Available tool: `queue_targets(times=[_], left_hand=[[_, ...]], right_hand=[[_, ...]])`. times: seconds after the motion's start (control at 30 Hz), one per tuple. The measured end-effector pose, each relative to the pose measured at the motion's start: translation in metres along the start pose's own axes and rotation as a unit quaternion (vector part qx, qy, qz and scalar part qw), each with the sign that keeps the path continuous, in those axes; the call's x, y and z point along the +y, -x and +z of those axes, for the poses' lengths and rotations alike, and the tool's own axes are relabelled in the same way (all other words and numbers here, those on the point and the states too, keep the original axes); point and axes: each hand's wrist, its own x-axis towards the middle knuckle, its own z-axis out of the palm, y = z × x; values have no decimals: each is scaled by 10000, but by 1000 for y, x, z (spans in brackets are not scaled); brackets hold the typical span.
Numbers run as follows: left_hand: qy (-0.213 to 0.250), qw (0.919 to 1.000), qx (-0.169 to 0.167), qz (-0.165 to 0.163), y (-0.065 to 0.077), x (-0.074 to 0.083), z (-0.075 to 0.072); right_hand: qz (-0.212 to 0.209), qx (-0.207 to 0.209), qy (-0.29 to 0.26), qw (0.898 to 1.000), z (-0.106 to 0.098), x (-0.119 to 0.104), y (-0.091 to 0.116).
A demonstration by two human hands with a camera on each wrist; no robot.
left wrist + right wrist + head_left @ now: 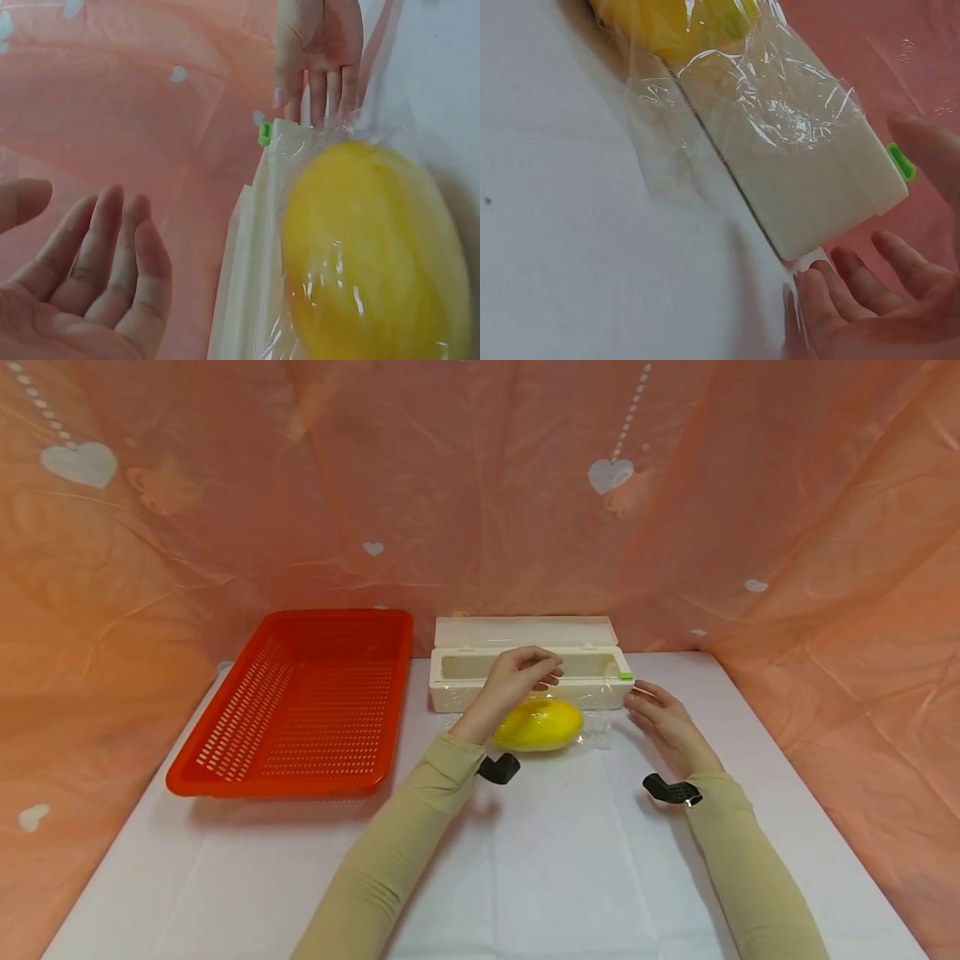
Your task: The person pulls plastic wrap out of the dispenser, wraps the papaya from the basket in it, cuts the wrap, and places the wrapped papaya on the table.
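A smooth yellow mango-like fruit (542,725) lies on the table under clear plastic wrap (780,105), which runs up over the front of a long white wrap dispenser box (454,697). The dispenser's lid (525,632) stands raised at the back, and a green slider (626,677) sits at its right end. My left hand (517,675) hovers above the box and fruit, fingers relaxed and holding nothing. Beside the box's right end is my right hand (663,717), its loosely bent fingers (889,274) close to the corner and slider.
To the left stands a red perforated plastic basket (397,718), with nothing in it. A white cloth (555,860) covers the table. Behind and on both sides hangs an orange-pink curtain (480,527) with white hearts.
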Motion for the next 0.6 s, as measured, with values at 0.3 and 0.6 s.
queue_targets(times=[0.3, 0.6], left_hand=[[-129, 9951, -962, -183, -36, 6, 10], [-529, 9880, -1317, -603, -63, 4, 26]], right_hand=[[68, -220, 472, 9986, 11, 4, -12], [38, 324, 830, 9960, 17, 4, -16]])
